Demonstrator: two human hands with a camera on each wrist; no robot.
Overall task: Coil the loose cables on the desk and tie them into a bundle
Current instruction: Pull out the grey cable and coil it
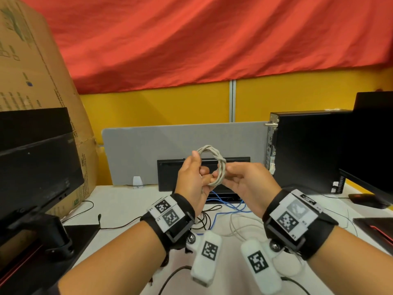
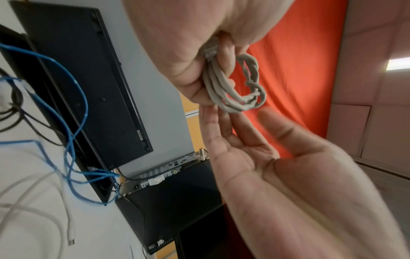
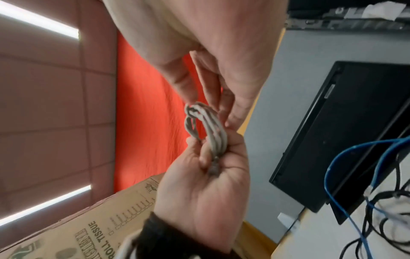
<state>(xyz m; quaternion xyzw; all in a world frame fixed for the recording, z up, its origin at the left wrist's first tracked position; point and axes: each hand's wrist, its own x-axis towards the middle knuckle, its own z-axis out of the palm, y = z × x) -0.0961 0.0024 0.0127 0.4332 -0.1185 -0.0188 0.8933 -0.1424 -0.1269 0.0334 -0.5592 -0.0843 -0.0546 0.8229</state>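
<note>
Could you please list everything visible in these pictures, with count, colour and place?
coiled cable: one, grey, knotted, held above the desk
desk: one, white
loose cables: several, blue, black, white, on the desk
monitors: two, black, far left and far right
computer tower: one, black, right
cardboard box: one, brown, left
cloth: one, red, behind
left hand: grips the coil
right hand: fingers at the coil

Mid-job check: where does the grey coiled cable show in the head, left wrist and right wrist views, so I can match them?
Head: grey coiled cable at centre, held up between both hands above the desk.
Left wrist: upper centre, against the red cloth.
Right wrist: centre, plug end in the left hand's palm.
Shared landmark: the blue cable on the desk.
</note>
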